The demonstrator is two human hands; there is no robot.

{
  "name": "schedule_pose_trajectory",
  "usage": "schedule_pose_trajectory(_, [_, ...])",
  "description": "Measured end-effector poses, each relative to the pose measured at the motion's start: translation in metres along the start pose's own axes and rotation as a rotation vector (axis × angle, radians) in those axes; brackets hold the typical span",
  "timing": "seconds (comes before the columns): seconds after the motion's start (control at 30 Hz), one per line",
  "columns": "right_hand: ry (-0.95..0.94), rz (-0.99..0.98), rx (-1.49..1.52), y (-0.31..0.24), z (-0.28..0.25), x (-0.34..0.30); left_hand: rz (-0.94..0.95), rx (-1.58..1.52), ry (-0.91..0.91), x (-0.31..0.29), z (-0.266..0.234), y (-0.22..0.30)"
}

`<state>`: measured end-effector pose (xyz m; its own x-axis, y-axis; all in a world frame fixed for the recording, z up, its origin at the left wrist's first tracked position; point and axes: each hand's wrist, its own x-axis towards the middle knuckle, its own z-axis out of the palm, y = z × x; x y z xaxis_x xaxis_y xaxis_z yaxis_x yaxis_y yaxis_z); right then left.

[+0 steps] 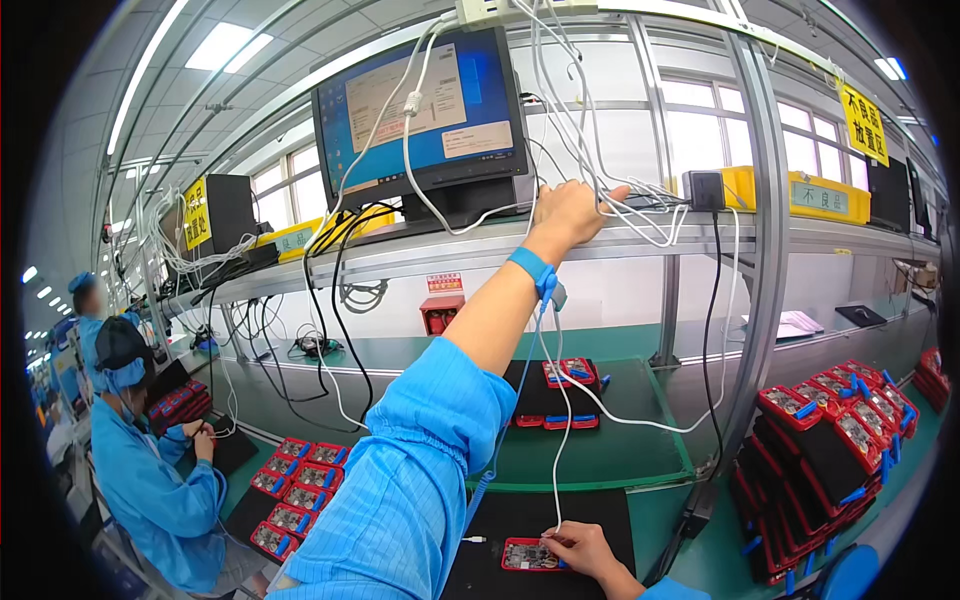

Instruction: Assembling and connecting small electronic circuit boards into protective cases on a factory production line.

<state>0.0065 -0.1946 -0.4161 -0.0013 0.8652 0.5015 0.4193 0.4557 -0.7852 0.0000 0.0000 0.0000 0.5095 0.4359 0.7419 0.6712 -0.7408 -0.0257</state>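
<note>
My left arm stretches up and forward to the shelf under the monitor (425, 110). My left hand (568, 212) rests there among white cables (640, 215), back of the hand up and thumb pointing right. Its fingertips are hidden, so what lies under them does not show. A blue wrist strap (533, 268) with a coiled cord is round that wrist. Low in the view, my right hand (582, 549) pinches the end of a white cable (557, 470) at a circuit board in a red frame (532, 554). The board lies on a black mat (490, 510).
Stacked black trays of red-framed boards (810, 480) stand at right; more framed boards (295, 490) lie at left. Others sit on the green mat (620, 450) ahead. A loose white plug (474, 540) lies by the board. A co-worker (160, 480) sits at left. Cables hang from the shelf.
</note>
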Motion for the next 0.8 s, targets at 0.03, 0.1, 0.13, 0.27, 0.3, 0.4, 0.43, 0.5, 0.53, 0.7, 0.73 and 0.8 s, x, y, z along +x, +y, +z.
schedule_pose_trajectory(0.03, [0.002,-0.001,-0.002,-0.0009,0.0,0.0003,0.009,-0.004,0.008,-0.0001,0.0002,0.0002])
schedule_pose_trajectory(0.1, [0.004,-0.001,-0.002,-0.0015,0.0005,0.0004,0.018,-0.007,0.015,-0.0001,0.0008,0.0001])
schedule_pose_trajectory(0.13, [0.002,0.004,0.0,-0.0017,0.001,0.0004,0.022,-0.009,0.023,0.0001,0.001,-0.0005])
schedule_pose_trajectory(0.27, [-0.008,-0.003,-0.025,-0.0003,-0.0003,0.0009,0.039,0.002,0.048,0.0005,0.0018,-0.0009])
schedule_pose_trajectory(0.3, [-0.008,-0.003,-0.025,-0.0005,-0.0002,0.0012,0.039,0.002,0.048,0.0005,0.002,-0.0009])
schedule_pose_trajectory(0.4, [0.003,-0.007,-0.019,-0.0001,0.0005,0.0014,0.026,0.031,0.048,-0.0001,0.0019,0.0003])
schedule_pose_trajectory(0.43, [0.005,-0.004,-0.006,0.0014,0.0008,0.0011,0.033,0.028,0.054,-0.0008,0.0018,0.0016])
schedule_pose_trajectory(0.5, [0.006,-0.001,0.007,0.0024,0.0011,0.0008,0.038,0.025,0.059,-0.0015,0.0024,0.0014])
schedule_pose_trajectory(0.53, [0.003,-0.01,-0.001,0.0024,0.0012,0.0009,0.042,0.022,0.071,-0.0013,0.0031,-0.0002])
schedule_pose_trajectory(0.7, [-0.001,-0.017,-0.008,0.0025,0.001,0.0008,0.045,0.019,0.073,0.0,0.005,-0.0015])
schedule_pose_trajectory(0.73, [-0.003,-0.017,-0.026,0.0022,0.0007,0.0011,0.053,0.019,0.09,-0.0002,0.0056,-0.0015])
schedule_pose_trajectory(0.8, [-0.005,-0.015,-0.045,0.0015,0.0005,0.0012,0.06,0.02,0.106,0.0,0.0068,-0.0021])
